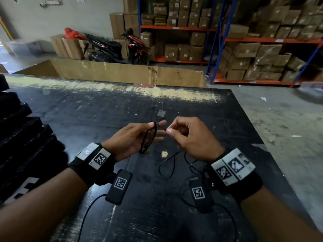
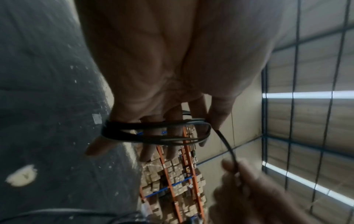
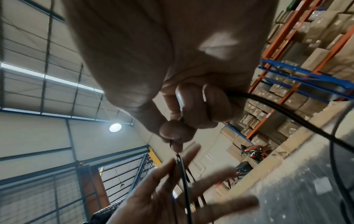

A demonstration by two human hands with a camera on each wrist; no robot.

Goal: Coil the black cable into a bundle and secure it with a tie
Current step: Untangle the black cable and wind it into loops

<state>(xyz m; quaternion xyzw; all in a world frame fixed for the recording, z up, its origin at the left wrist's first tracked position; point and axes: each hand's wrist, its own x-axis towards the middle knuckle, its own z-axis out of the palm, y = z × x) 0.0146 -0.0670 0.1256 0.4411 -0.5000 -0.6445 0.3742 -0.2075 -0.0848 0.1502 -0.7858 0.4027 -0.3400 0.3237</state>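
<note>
Several loops of the thin black cable [image 1: 148, 138] are wound round the straight fingers of my left hand [image 1: 132, 137], above the black table. In the left wrist view the loops [image 2: 153, 131] cross the fingers, and the thumb presses them against the index finger. My right hand [image 1: 188, 135] is just right of it and pinches the free strand between thumb and forefinger, a short way from the coil. The rest of the cable [image 1: 170, 163] lies slack on the table below my right hand. In the right wrist view the strand [image 3: 182, 174] runs from my right fingertips to the left hand [image 3: 172, 204].
The scuffed black table [image 1: 104, 110] stretches ahead, and its right edge drops to a concrete floor. Stacked black pieces [image 1: 21, 137] stand at the left. A big cardboard box [image 1: 122, 72] sits behind the table, with motorbikes [image 1: 113, 48] and carton-filled racks [image 1: 262, 49] beyond.
</note>
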